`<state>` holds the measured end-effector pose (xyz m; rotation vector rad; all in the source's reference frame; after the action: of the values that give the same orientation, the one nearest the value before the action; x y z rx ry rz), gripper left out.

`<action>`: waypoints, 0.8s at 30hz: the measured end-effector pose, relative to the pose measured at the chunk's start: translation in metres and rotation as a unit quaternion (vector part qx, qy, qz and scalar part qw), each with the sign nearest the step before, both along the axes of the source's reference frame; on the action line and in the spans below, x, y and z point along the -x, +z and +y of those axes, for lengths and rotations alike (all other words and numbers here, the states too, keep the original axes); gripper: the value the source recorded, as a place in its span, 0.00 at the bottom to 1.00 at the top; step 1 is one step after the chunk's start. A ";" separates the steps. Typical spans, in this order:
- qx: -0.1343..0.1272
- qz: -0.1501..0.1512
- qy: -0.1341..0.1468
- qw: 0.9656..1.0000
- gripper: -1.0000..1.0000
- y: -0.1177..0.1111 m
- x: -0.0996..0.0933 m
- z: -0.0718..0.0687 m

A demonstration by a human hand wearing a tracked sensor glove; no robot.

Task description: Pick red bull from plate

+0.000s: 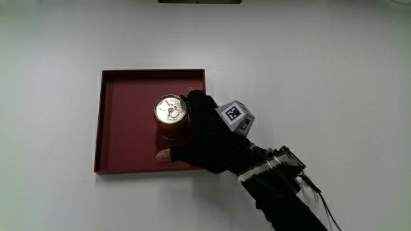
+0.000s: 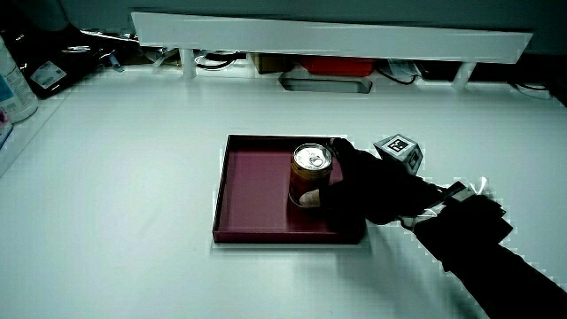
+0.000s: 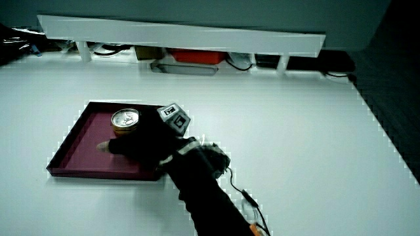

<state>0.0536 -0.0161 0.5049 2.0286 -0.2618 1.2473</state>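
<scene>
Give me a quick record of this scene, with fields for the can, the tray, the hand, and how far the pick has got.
can: upright can, silver top with pull tab, standing in the tray
tray: dark red square tray with low walls, on the white table
hand: gloved hand wrapped around the can's side, thumb nearer the person
cube: patterned cube on the hand's back
pick: can gripped, lift not evident

Even, bright light falls from above on the white matte table (image 1: 334, 77), the silver can lid (image 1: 169, 108) shows small glare, and both side views look dimmer.
</scene>
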 end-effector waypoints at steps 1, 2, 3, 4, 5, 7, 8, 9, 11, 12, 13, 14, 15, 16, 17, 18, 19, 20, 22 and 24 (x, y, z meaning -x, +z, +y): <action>0.006 0.002 0.007 1.000 0.50 0.002 0.000 -0.001; 0.004 -0.002 0.009 1.000 0.50 0.001 0.000 -0.001; 0.003 -0.005 0.010 1.000 0.50 0.000 -0.001 -0.001; 0.002 -0.005 0.012 1.000 0.50 0.001 -0.001 -0.001; 0.001 -0.006 0.015 1.000 0.50 0.002 -0.001 0.000; 0.027 -0.030 -0.003 0.999 0.51 0.004 -0.002 0.000; 0.001 -0.007 0.018 1.000 0.53 0.004 -0.002 0.000; -0.001 -0.005 0.022 1.000 0.54 0.004 -0.003 0.000; 0.000 -0.004 0.022 1.000 0.57 0.006 -0.004 0.000; 0.029 -0.027 0.006 0.999 0.58 0.004 -0.003 0.000; -0.001 -0.007 0.036 0.999 0.60 0.005 -0.005 0.000; -0.001 -0.004 0.039 0.999 0.61 0.007 -0.006 0.000; 0.024 -0.030 0.021 0.999 0.62 0.009 -0.006 -0.001; -0.001 -0.006 0.052 0.999 0.64 0.007 -0.007 -0.001; 0.011 -0.006 0.055 0.998 0.65 0.007 -0.007 -0.001; -0.006 -0.005 0.070 0.998 0.67 0.009 -0.009 -0.001; -0.007 -0.005 0.074 0.997 0.68 0.010 -0.009 0.000; -0.014 -0.004 0.086 0.996 0.69 0.007 -0.010 0.000; -0.017 -0.002 0.099 0.995 0.72 0.008 -0.011 0.000; -0.021 -0.003 0.117 0.993 0.75 0.008 -0.013 0.001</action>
<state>0.0661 -0.0150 0.5124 2.1402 -0.0526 1.3999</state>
